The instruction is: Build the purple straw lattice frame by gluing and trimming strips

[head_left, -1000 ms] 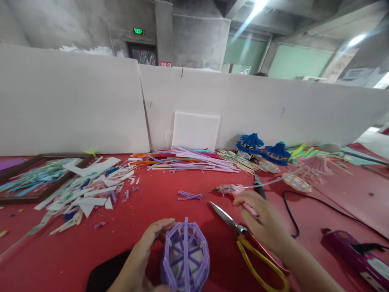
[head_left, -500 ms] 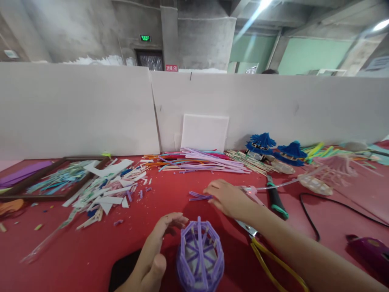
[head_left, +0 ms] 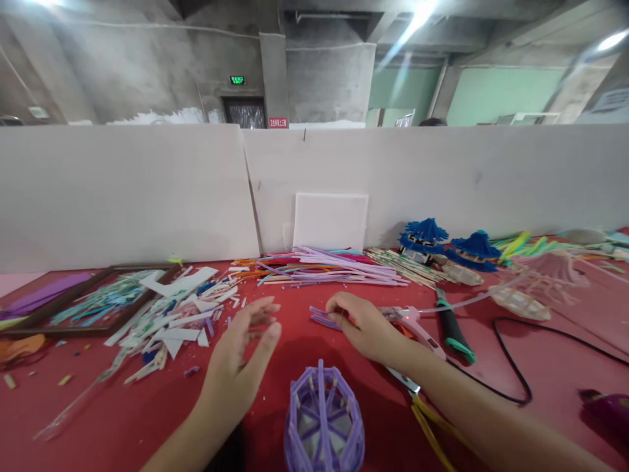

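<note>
A purple basket-like frame of joined strips stands at the bottom centre, with one strip across its top. My left hand hovers to the upper left of it, fingers apart and holding nothing. Beyond the frame, my right hand has its fingers closed at the right ends of a few short purple strips. A pink glue gun lies just right of that hand. Yellow-handled scissors are partly hidden beneath my right forearm.
Long coloured strips lie before the white partition. Paper scraps and a brown frame are at left. To the right are a green-black knife, blue-roofed models, a black cord and a purple object.
My left hand has moved up and left, away from the purple frame, and its fingers have spread. My right hand has closed its fingers on the short purple strips.
</note>
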`<state>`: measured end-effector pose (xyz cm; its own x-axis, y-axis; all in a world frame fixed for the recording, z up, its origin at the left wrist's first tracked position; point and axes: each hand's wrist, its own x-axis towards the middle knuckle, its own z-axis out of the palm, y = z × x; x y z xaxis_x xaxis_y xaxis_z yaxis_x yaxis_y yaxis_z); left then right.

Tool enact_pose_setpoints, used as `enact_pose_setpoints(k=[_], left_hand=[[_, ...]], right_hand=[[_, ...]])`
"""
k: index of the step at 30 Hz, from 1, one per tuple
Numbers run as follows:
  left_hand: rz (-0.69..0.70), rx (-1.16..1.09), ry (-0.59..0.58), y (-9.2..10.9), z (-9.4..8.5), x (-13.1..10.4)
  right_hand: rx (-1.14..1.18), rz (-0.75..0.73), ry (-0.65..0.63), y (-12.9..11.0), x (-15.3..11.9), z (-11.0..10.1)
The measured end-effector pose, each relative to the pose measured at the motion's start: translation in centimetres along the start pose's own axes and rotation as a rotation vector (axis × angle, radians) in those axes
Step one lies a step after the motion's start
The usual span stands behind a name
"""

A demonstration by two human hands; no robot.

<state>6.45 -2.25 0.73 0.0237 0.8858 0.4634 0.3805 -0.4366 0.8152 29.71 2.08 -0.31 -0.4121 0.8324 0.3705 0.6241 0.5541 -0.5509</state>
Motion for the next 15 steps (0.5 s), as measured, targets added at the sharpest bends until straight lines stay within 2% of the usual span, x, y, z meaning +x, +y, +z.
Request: enact_pose_setpoints(k=[3, 6, 9, 15], left_hand=[[0.225, 0.231, -0.118, 3.1, 0.3, 2.1], [0.378, 0.317, -0.148, 5.0, 0.5, 3.2], [0.472, 0.353, -0.14, 5.8, 0.4, 3.4], [0.599, 0.464, -0.093, 5.9, 0.2, 2.7]], right_hand=[[0.119, -0.023, 0.025, -2.5, -0.3, -1.8], [0.302, -0.031, 0.048, -4.2, -0.7, -3.3], [0.415, -0.036, 0.08, -4.7, -0.9, -4.2], [0.535, -0.002, 0.098, -4.8, -1.1, -5.0]])
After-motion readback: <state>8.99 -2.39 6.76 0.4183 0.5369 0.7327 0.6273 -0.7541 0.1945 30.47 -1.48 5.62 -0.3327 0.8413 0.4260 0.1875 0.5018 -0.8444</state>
